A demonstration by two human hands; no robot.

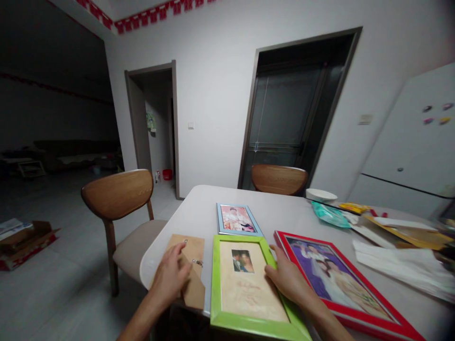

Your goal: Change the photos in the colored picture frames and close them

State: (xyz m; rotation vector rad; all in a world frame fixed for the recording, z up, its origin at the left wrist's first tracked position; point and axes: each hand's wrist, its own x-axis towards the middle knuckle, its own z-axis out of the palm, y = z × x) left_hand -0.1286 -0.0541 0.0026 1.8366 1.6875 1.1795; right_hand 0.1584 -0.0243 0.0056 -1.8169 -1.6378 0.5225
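Observation:
A green picture frame (217,284) lies face up at the table's near edge, with a small photo (243,261) on its cream sheet. My right hand (287,277) grips the frame's right side, thumb on the front. To the left is a brown backing board (195,291) with small metal fittings. My left hand (171,273) rests over this board, fingers apart and partly curled. Just behind the green frame lies a light-blue picture frame (239,219) with a pinkish picture. A larger red picture frame (341,279) sits at the right, close to my right forearm.
On the pale table (199,208), the right side carries a white bowl (321,195), a teal packet (330,214), white paper (401,263) and yellowish card (401,232). Wooden chairs stand at the left (119,194) and far side (279,179). An open box (30,244) is on the floor.

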